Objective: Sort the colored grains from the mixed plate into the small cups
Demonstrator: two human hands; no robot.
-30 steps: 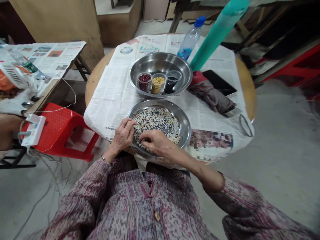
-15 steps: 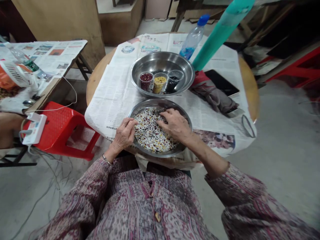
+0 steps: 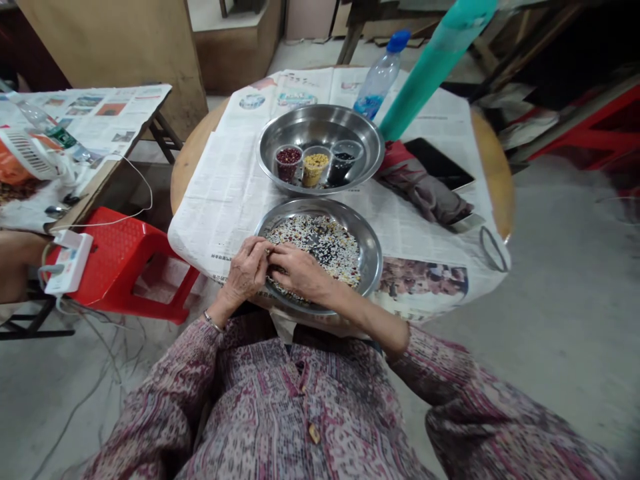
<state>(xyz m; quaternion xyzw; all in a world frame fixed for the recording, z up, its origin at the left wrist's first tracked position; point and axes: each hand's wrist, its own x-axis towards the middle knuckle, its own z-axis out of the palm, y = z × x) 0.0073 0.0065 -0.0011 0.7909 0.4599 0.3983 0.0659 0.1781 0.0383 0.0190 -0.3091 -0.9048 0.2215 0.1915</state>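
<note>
A round metal basin (image 3: 371, 248) holds a mix of white grains with yellow, dark red and black beans (image 3: 336, 241); a dark patch of its bottom shows among them. At its left rim my left hand (image 3: 245, 272) is closed, fingers curled together. My right hand (image 3: 303, 272) reaches over the near left part of the basin, fingers bent inward, its tips meeting the left fingertips. What lies between the fingers is hidden. Behind stands a larger metal basin (image 3: 369, 127) with three clear cups: dark red beans (image 3: 289, 157), yellow kernels (image 3: 316, 161) and black beans (image 3: 343, 160).
Newspaper (image 3: 215, 193) covers the round table. A blue-capped bottle (image 3: 379, 80), a green tube-like object (image 3: 430, 70), a folded grey-red cloth item (image 3: 420, 183) and a dark tablet-like slab (image 3: 440, 163) lie right. A red stool (image 3: 125, 260) with a power strip (image 3: 69, 261) stands left.
My right hand has moved left across the basin to my left hand, baring a dark patch among the grains. My left hand has stayed at the left rim.
</note>
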